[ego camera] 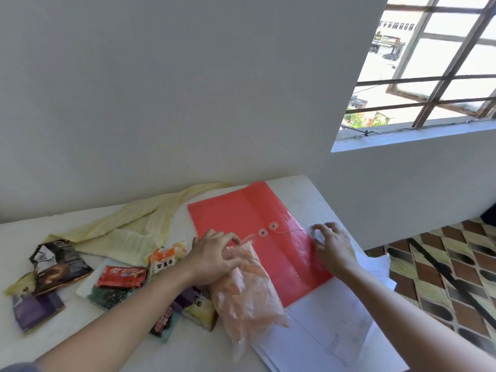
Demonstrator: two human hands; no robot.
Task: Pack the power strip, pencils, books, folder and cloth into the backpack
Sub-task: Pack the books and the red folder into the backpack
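While the red folder (241,210) is lying flat on the white table (53,331), both hands are working over it. The left hand (214,253) is gripping the neck of a translucent plastic bag (247,291), fingers curled round the gathered top. The bag is sagging across the folder's near-left edge, so the person is probably lifting it off to free the folder. The right hand (332,242) is sitting at the folder's right edge with fingers bent, just where the thin string (290,231) from the two button fasteners (268,229) is ending. Whether it is pinching the string or only pressing the edge down, I cannot tell. White papers (335,318) are lying under the folder's near corner, likely waiting to go inside. The pale yellow cloth (128,226) is lying spread out left of the folder, reaching toward its far-left corner. Snack wrappers (120,280) are lying nearer, also left of the folder. The bag's contents are showing only as an orange blur. No backpack, power strip, pencils or books are showing.
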